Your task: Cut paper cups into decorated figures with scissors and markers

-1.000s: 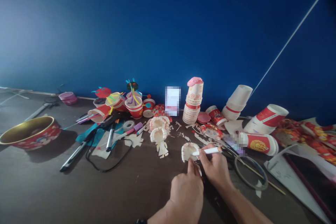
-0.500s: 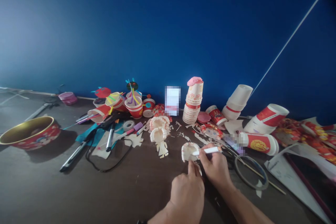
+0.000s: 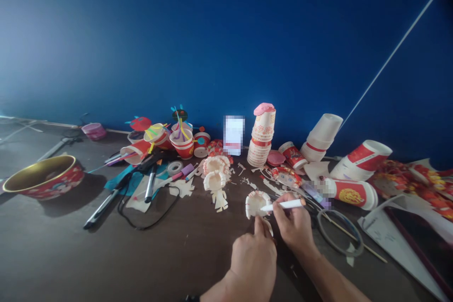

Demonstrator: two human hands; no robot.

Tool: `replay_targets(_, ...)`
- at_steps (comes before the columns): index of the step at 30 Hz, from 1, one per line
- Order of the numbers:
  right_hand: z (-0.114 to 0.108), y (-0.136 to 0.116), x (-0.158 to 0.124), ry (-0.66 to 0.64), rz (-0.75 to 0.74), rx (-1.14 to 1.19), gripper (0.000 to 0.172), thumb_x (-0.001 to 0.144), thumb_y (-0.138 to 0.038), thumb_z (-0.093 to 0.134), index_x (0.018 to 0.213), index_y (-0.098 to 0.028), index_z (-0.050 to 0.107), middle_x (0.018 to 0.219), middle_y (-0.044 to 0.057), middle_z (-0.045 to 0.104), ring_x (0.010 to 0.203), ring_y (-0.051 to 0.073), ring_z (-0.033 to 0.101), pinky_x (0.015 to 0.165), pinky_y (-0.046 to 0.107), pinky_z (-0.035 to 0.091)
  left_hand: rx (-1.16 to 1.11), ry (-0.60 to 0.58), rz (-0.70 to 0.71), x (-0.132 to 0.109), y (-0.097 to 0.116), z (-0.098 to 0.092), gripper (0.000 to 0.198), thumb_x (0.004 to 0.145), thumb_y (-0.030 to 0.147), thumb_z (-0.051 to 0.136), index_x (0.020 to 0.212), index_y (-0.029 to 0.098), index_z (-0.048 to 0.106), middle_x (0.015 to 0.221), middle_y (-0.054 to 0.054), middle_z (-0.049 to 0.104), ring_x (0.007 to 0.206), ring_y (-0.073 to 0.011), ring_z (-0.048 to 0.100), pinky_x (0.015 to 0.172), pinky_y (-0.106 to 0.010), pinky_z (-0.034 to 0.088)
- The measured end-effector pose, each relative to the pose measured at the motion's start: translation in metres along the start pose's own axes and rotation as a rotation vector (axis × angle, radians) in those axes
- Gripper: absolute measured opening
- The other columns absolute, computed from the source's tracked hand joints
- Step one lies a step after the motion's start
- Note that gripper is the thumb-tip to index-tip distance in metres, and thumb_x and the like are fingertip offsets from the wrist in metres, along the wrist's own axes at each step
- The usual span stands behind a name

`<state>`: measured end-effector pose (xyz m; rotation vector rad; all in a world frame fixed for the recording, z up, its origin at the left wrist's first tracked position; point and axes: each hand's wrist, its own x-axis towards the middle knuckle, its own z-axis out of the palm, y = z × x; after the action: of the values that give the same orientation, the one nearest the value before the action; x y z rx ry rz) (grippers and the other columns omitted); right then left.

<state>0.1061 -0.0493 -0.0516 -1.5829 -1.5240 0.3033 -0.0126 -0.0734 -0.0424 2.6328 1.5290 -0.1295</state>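
My right hand (image 3: 295, 222) pinches a white marker pen (image 3: 290, 204). The pen's tip points left and meets, or hovers just over, the inside of a white paper-cup cutout (image 3: 253, 205) with a curled, notched rim. My left hand (image 3: 256, 255) has its fingers pressed together on the near edge of that cutout, holding it to the table. A white curved part shows beside the left fingertips, partly hidden. To the left lies a similar cup cutout (image 3: 214, 180) joined to a small paper figure shape (image 3: 220, 200).
Stacked paper cups (image 3: 260, 151) stand behind the hands. Tipped red-and-white cups (image 3: 352, 192) and a roll of tape (image 3: 339, 231) are on the right. Leftward are a utility knife (image 3: 102, 207), a black cord (image 3: 141, 230) and a gold-lined bowl (image 3: 46, 193). Paper scraps (image 3: 249, 181) lie around.
My right hand has shifted slightly rightward with the marker, whose tip stays over the cutout. The left hand keeps its place on the cutout. The whole view has moved a little.
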Motion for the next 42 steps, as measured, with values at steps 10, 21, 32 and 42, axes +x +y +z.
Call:
replay_targets(10,0.0017,0.0016,0.0009,-0.027,-0.04,-0.039,0.02,0.08,-0.033,0.044,0.065,-0.02,0.046,0.049,-0.001,0.055,0.044,0.014,0.053,0.044,0.021,0.04,-0.006,0.014,-0.002,0.001,-0.0006,0.0008,0.042,0.082,0.013,0.036,0.123,0.01,0.044,0.123,-0.024,0.046,0.063,-0.0192,0.064,0.052,-0.029,0.051)
replay_targets(21,0.0032,0.0031,0.0005,-0.062,-0.034,-0.01,0.018,0.079,-0.032,0.045,0.066,-0.019,0.047,0.051,0.0,0.058,0.046,0.015,0.055,0.045,0.022,0.041,0.001,-0.009,-0.006,-0.0002,0.0001,-0.0019,0.039,0.083,0.015,0.037,0.12,0.014,0.048,0.124,-0.021,0.046,0.065,-0.018,0.064,0.054,-0.028,0.051)
replay_targets(32,0.0031,0.0034,0.0006,-0.061,-0.031,-0.016,0.018,0.079,-0.033,0.045,0.067,-0.019,0.048,0.052,0.0,0.057,0.046,0.015,0.054,0.045,0.022,0.041,-0.003,-0.018,0.004,0.0009,-0.0004,-0.0011,0.04,0.082,0.014,0.037,0.121,0.014,0.046,0.123,-0.022,0.046,0.065,-0.0183,0.064,0.054,-0.028,0.051)
replay_targets(42,0.0047,0.0043,0.0003,-0.065,-0.027,-0.014,0.018,0.079,-0.032,0.046,0.068,-0.019,0.049,0.052,0.0,0.059,0.046,0.014,0.056,0.045,0.021,0.041,-0.013,-0.014,-0.004,0.0003,-0.0004,-0.0019,0.04,0.082,0.014,0.037,0.121,0.012,0.046,0.124,-0.022,0.045,0.066,-0.0188,0.064,0.054,-0.029,0.051)
